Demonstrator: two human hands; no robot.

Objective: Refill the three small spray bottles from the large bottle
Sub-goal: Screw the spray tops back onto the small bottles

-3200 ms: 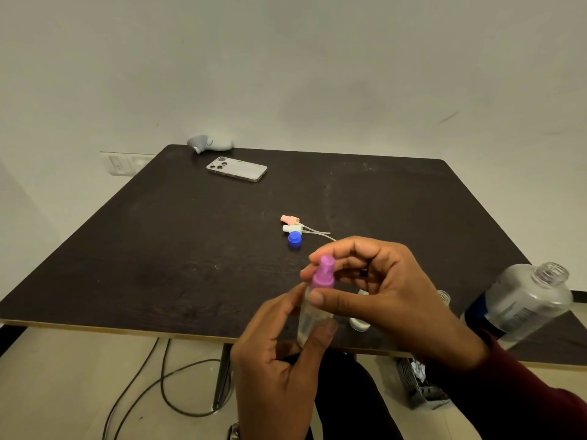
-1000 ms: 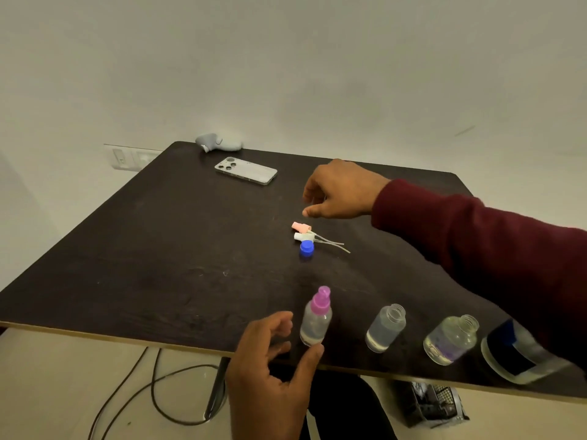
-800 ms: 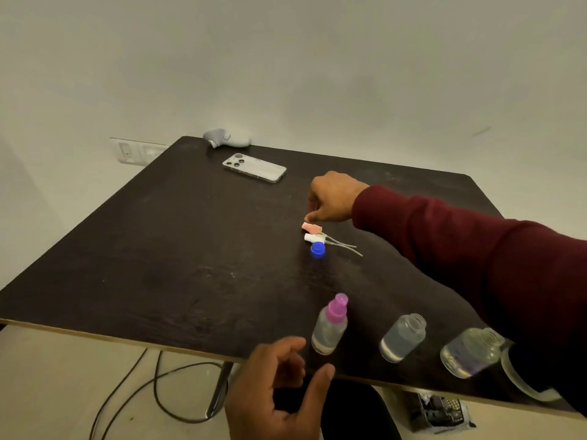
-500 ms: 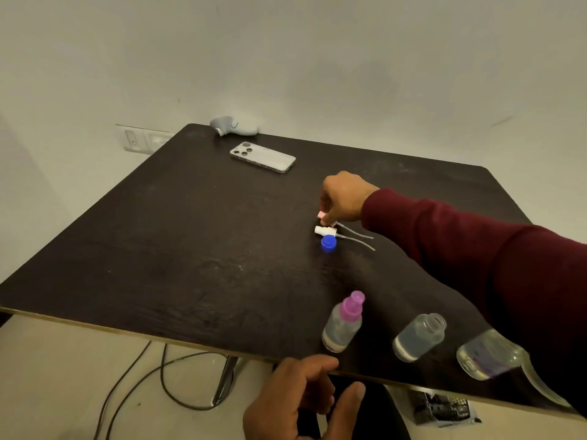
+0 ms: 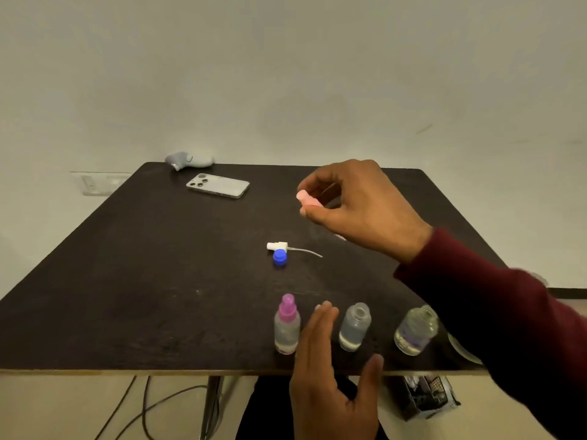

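A: From the head view, what do we see?

B: Our right hand [image 5: 359, 208] pinches the pink sprayer [image 5: 306, 198] above the table [image 5: 127, 281]. Our left hand [image 5: 330, 376], fingers straight and apart, hovers between the capped bottle [image 5: 286, 327] and the open bottle [image 5: 354, 327]; a third bottle [image 5: 414, 333] stands rightmost.

A: How should we cap?

B: Steady the open bottle, feed the tube straight in, twist.

A: What changed?

B: The sprayer has left the table; the white sprayer [image 5: 278, 246] and blue cap [image 5: 279, 258] remain.
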